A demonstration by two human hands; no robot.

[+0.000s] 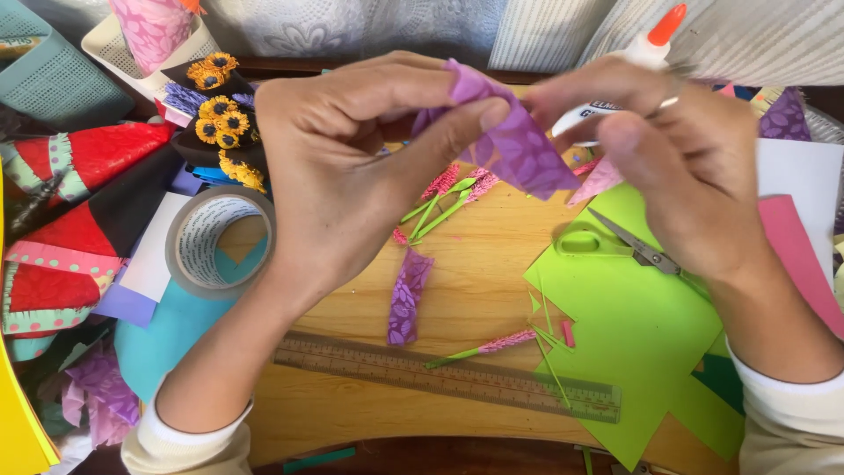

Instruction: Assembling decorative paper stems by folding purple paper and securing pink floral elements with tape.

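My left hand (pixel 343 167) pinches a folded piece of purple patterned paper (pixel 514 145) between thumb and fingers, above a wooden table (pixel 475 281). My right hand (pixel 677 158) is closed around a white glue bottle with an orange cap (pixel 655 40), its fingertips close to the purple paper's right edge. Below the hands lie a strip of the same purple paper (pixel 407 297) and small pink paper flowers on green stems (pixel 444 198).
A roll of tape (pixel 220 242) sits at left on blue paper. A clear ruler (pixel 448 376) lies near the front edge. Green-handled scissors (pixel 615 242) rest on lime green paper (pixel 642 334). Paper sunflowers (pixel 220 119) and red wrapping (pixel 79 220) crowd the left.
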